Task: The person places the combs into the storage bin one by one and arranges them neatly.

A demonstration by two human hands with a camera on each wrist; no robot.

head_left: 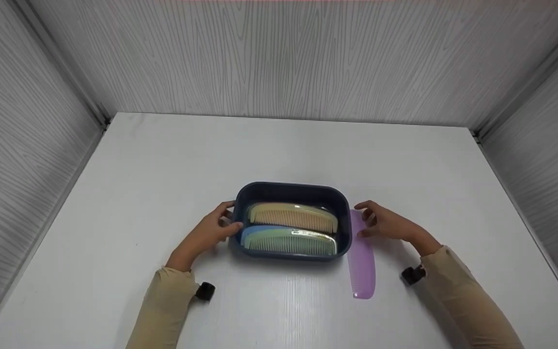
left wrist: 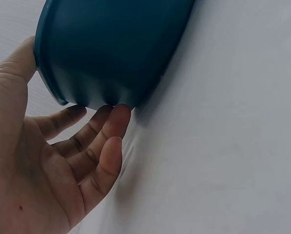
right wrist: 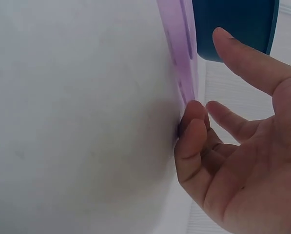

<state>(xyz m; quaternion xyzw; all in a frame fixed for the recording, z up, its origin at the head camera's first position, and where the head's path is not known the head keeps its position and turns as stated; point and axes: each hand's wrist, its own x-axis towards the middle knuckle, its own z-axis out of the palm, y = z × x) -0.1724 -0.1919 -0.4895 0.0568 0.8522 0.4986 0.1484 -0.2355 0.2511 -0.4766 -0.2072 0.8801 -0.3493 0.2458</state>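
A dark blue tub (head_left: pixel 286 258) stands mid-table. Inside it lie a yellowish comb (head_left: pixel 291 209) and, nearer me, a green comb (head_left: pixel 279 233), with the edge of a blue comb (head_left: pixel 249 232) showing beneath the green one. My left hand (head_left: pixel 209 229) holds the tub's left end, thumb at the rim and fingertips under the side, as the left wrist view shows. A purple comb (head_left: pixel 364 271) lies lengthwise along the tub's right side. At its far end is my right hand (right wrist: pixel 247 161), fingertips right at the comb and thumb apart from it.
The white table (head_left: pixel 279 310) is bounded by a grey wood-grain panel (head_left: pixel 279 58) at the back and similar panels on both sides. A small black device (head_left: pixel 205 291) sits at the left cuff, another black device (head_left: pixel 412 275) at the right.
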